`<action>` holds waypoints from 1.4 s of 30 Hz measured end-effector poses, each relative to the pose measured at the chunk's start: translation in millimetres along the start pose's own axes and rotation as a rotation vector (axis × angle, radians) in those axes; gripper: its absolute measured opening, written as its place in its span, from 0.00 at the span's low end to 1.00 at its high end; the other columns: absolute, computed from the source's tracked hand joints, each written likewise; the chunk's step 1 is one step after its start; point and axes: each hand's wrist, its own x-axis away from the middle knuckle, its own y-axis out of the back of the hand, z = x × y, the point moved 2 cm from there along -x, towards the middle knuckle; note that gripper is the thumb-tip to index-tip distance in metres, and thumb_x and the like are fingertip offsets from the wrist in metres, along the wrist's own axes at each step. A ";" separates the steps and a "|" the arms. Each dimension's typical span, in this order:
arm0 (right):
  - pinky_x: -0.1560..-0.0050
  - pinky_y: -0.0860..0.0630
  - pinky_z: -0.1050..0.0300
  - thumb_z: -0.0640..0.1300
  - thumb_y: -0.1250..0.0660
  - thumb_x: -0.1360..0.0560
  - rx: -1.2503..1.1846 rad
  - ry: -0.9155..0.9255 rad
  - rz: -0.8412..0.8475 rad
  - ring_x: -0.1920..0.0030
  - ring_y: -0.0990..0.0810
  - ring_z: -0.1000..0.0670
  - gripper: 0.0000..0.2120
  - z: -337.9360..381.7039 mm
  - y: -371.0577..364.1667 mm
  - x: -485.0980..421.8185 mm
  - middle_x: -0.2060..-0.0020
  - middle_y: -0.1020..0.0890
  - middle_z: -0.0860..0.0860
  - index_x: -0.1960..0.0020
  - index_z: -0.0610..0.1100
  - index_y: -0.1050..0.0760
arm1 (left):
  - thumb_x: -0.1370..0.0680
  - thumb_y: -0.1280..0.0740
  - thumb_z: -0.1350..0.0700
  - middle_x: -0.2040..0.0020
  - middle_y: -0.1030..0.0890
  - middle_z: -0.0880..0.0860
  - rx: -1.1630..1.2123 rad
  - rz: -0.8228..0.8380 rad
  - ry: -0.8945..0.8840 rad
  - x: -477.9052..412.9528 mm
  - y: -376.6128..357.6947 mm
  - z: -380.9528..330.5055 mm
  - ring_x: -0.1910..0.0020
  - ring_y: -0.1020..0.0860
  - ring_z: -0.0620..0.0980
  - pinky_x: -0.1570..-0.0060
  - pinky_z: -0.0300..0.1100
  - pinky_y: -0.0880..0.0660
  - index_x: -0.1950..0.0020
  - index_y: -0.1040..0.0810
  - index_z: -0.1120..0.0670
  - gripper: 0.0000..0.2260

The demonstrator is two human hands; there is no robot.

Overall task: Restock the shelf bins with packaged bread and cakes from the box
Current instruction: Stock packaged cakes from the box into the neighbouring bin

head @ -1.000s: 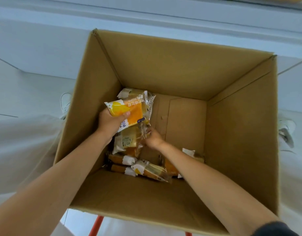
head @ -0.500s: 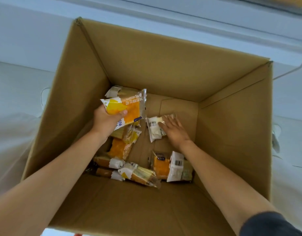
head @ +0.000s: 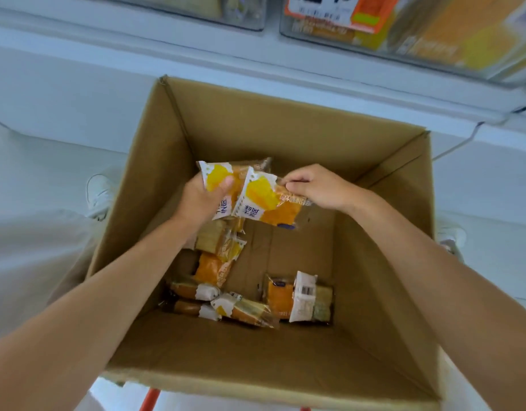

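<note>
Two grips: left hand point(head: 200, 200) clamps yellow packet point(head: 217, 175); right hand point(head: 318, 188) pinches second packet point(head: 268, 203) by its edge; hanging below that pinch, it may slip free

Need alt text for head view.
Over an open cardboard box, the left hand grips one yellow cake packet and the right hand pinches a second packet by its edge. More packets lie on the box floor; stocked shelf bins show above.
</note>
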 end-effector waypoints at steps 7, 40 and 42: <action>0.41 0.26 0.57 0.46 0.35 0.20 -0.125 0.034 -0.107 0.47 0.19 0.54 0.07 69.4 54.7 52.1 0.50 0.16 0.54 0.48 0.50 0.17 | 0.28 0.24 0.52 0.51 0.14 0.49 -0.070 0.368 -0.094 35.8 -13.1 -84.3 0.53 0.15 0.46 0.53 0.39 0.20 0.45 0.20 0.51 0.13; 0.56 0.20 0.56 0.57 0.27 0.28 -0.767 0.154 -0.943 0.53 0.18 0.53 0.20 145.6 198.5 96.0 0.50 0.17 0.52 0.42 0.49 0.25 | 0.35 0.26 0.32 0.52 0.19 0.42 -0.212 0.027 -0.682 30.0 -21.3 -332.5 0.53 0.19 0.41 0.55 0.41 0.21 0.45 0.27 0.44 0.26; 0.49 0.21 0.53 0.58 0.27 0.28 -0.821 0.154 -0.983 0.50 0.19 0.51 0.21 146.3 220.6 77.6 0.46 0.18 0.51 0.42 0.47 0.26 | 0.36 0.24 0.35 0.50 0.20 0.40 -0.341 0.112 -0.687 8.5 -22.4 -354.1 0.50 0.20 0.42 0.49 0.43 0.22 0.45 0.29 0.41 0.26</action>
